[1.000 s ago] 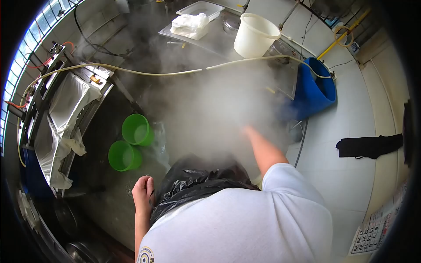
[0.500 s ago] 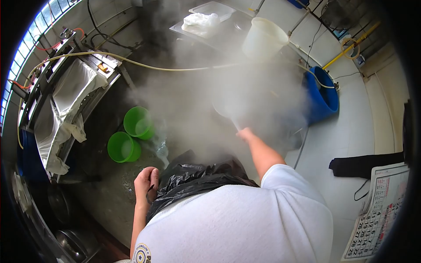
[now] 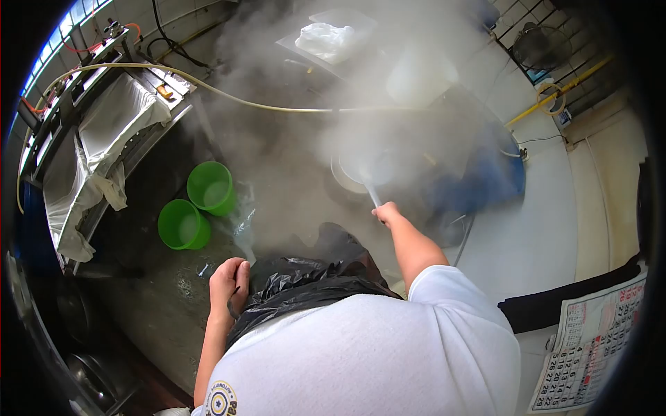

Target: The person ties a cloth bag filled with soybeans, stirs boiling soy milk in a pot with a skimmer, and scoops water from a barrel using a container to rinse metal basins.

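Observation:
My right hand [image 3: 386, 213] is stretched forward and closed around the pale handle of a long-handled dipper [image 3: 374, 194]. The dipper's far end fades into thick steam over a round, pale-rimmed vessel [image 3: 340, 173], whose contents I cannot make out. At my waist, my left hand [image 3: 229, 277] hangs with its fingers curled in, and I see nothing in it. It is beside the black plastic sheet [image 3: 305, 274] wrapped around my middle. A dark band circles the left wrist.
Two green buckets [image 3: 211, 188] stand on the wet floor, left of a clear plastic piece [image 3: 244, 229]. A hose [image 3: 263, 107] crosses ahead. A large white bucket [image 3: 420, 76] and blue barrel [image 3: 489, 173] are behind steam. A metal frame with white cloth [image 3: 125, 107] stands left.
Steam has spread over the white bucket and the blue barrel. The dipper's handle shows more clearly, and the vessel's rim has come into sight. My view has shifted slightly.

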